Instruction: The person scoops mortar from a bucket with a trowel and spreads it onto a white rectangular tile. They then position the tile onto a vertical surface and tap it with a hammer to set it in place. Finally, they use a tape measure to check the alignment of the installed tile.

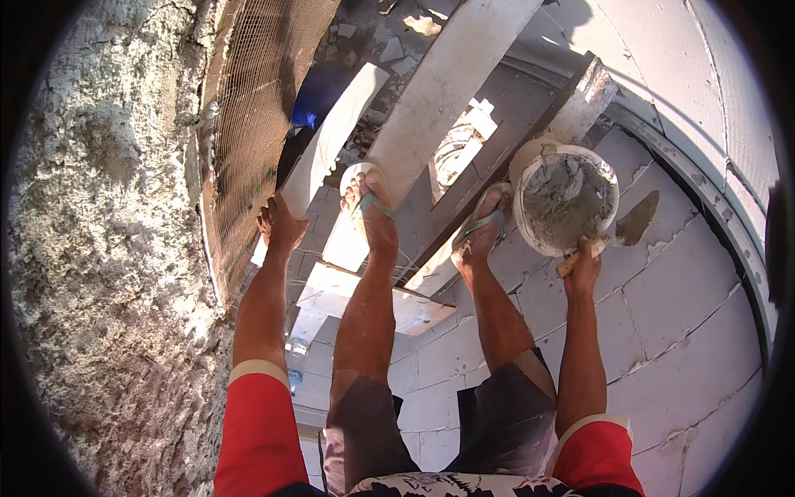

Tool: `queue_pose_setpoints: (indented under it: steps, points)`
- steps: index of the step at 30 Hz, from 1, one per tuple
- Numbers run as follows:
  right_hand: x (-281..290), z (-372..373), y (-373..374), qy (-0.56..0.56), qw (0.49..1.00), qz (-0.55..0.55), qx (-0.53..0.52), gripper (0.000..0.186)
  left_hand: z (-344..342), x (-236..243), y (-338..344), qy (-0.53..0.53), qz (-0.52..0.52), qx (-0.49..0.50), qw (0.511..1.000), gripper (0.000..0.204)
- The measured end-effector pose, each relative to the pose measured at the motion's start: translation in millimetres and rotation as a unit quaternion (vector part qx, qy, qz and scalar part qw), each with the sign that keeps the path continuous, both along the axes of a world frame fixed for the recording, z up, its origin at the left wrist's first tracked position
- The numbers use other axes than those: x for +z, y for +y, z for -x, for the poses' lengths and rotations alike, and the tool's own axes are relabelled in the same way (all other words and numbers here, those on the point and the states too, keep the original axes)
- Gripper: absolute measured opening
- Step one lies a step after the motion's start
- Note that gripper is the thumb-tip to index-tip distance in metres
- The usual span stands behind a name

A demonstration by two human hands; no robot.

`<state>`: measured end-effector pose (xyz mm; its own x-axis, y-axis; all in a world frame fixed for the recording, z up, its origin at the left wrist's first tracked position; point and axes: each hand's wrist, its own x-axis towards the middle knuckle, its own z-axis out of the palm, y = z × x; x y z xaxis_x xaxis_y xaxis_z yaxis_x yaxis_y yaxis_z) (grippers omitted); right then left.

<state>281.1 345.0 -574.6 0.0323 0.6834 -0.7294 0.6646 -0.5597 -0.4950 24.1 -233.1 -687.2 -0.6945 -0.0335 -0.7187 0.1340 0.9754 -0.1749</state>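
My left hand [280, 224] is closed on the lower end of a narrow white board [335, 124], beside a mesh sheet [248, 108] against the rough wall. My right hand [584, 265] grips the wooden handle of a trowel [634, 219], whose metal blade points up and right. Just above that hand is a white bucket [563, 203] holding grey mortar. My left sandalled foot stands on a long plank [429, 99], and my right foot is on another timber [439, 267] beside the bucket.
A rough crumbly wall [108, 273] fills the left. Grey block walling [662, 331] lies right and below, with a curved metal strip. Crosswise boards [348, 294], gaps between planks, rubble [393, 50], a blue object [315, 91] and a plastic bottle [296, 364] are around my feet.
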Motion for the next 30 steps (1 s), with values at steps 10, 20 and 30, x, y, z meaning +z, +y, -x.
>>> queue_pose_setpoints:
  steps: [10,20,30]
  points:
    - [0,-3,-9,0.008,0.997,-0.011,-0.079,0.044,64,96,65,-0.083,0.083,0.126,0.985,0.087]
    - [8,-4,1,0.030,0.998,0.026,-0.057,0.045,38,201,57,-0.020,-0.114,0.209,0.971,0.097]
    - [55,14,-5,0.019,0.998,0.044,-0.050,0.039,60,366,108,0.036,-0.089,0.058,0.994,0.079]
